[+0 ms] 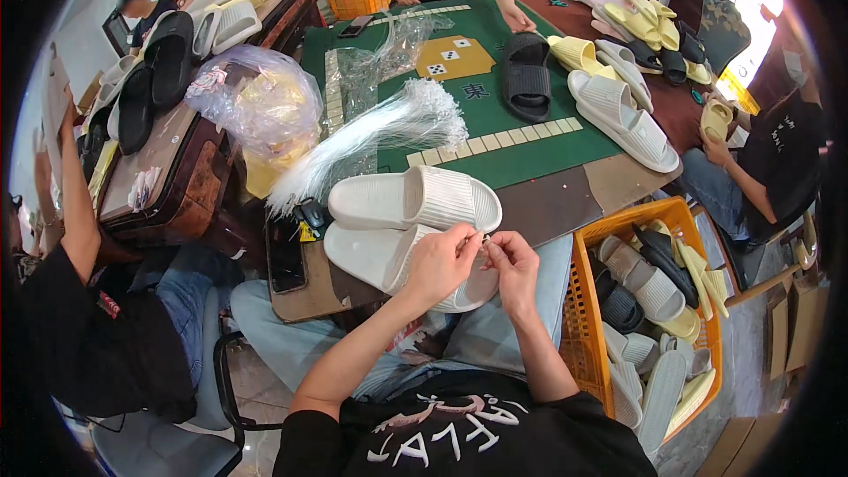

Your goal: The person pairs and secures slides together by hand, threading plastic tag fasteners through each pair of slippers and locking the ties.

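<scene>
My left hand (437,263) and my right hand (514,272) meet just above the table's near edge, fingertips pinched together. Whatever small thing lies between them is too tiny to make out. Under them is a white slide sandal (358,252), its strap partly hidden by my left hand. A matching white slide (373,198) lies right behind it, toe to the right. Beyond the pair spreads a bundle of thin clear plastic strands (375,137), fanning out toward the left.
A green mat (503,159) covers the table, holding a black slide (527,79) and clear plastic wrap. White and yellow slides sit at right. An orange crate (579,327) of slides stands beside my right leg. A phone (286,256) lies at the near left corner. Other people sit around.
</scene>
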The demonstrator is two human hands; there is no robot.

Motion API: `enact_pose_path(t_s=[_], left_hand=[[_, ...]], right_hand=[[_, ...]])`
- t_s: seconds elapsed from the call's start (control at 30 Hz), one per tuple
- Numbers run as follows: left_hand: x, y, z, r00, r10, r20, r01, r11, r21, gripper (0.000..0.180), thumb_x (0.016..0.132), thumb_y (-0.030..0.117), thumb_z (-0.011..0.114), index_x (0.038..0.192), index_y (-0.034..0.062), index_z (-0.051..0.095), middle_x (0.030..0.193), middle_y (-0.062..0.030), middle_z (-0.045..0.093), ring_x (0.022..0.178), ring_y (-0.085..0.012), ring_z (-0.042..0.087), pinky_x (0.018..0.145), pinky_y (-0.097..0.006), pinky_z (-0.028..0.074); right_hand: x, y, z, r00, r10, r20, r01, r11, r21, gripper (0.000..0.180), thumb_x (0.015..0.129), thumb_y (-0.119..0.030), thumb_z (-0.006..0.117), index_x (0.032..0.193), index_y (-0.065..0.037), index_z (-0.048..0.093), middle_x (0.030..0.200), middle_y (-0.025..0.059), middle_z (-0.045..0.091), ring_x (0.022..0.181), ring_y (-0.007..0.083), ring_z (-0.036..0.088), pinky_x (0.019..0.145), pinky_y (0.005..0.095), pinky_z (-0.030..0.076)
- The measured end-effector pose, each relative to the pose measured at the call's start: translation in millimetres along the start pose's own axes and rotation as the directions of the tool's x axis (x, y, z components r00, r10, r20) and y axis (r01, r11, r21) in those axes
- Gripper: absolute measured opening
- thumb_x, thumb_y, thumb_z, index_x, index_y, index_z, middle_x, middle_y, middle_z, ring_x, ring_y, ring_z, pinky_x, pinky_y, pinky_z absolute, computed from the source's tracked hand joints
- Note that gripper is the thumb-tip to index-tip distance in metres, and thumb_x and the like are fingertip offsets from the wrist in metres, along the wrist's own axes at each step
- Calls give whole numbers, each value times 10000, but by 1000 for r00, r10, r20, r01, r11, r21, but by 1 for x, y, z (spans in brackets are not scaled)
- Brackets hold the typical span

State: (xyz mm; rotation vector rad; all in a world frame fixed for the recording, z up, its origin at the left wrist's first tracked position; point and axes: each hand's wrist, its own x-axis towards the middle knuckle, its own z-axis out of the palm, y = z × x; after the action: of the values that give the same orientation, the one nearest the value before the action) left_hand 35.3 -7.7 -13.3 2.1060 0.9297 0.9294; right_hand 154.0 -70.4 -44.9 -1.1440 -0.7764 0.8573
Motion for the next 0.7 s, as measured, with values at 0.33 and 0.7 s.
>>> enact_pose_path(t_s=[0.33, 0.7], left_hand=[[-1, 1, 0, 998, -33, 52, 30, 998, 49, 158, 858, 206, 575, 878, 50, 594, 631, -123, 610, 527, -268, 589, 467, -363, 416], [-8, 1, 6, 975, 218, 51, -223, 926, 305, 146, 884, 243, 456, 888, 98, 477, 551, -104, 574, 506, -308, 587, 414, -435, 414]], right_hand=[[-1, -3, 2, 997, -67, -50, 57, 983, -173, 39, 848, 21, 545, 866, 10, 577, 731, 23, 584, 645, 77, 533, 594, 218, 457], [-2, -1, 1, 978, -203, -41, 172, 905, -389, 78, 800, 68, 534, 828, 20, 589, 710, 46, 585, 641, 113, 546, 592, 240, 455]])
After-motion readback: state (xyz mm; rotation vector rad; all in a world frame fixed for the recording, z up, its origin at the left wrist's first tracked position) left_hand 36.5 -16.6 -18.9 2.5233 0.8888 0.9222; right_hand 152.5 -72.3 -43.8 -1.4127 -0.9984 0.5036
